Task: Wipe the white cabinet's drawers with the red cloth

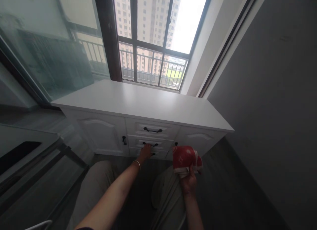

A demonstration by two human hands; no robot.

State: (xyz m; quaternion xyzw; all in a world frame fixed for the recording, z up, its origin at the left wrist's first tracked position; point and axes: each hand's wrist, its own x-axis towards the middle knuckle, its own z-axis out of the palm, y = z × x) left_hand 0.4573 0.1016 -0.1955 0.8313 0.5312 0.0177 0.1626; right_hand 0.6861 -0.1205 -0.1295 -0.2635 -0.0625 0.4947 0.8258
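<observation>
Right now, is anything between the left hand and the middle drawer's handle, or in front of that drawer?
Nothing visible. The left hand is already at the middle drawer handle, fingers on it. The right hand holds the red folded cloth off to the right, clear of the drawer front.

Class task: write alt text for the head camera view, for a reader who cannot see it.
A person's left hand grips a drawer handle on a white cabinet under a window, while the right hand holds a folded red cloth.

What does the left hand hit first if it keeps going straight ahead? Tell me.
The left hand points at the white cabinet's drawer stack and seems already at the middle drawer's black handle. Going on, it would meet that handle and drawer front, though depth is unclear.
</observation>
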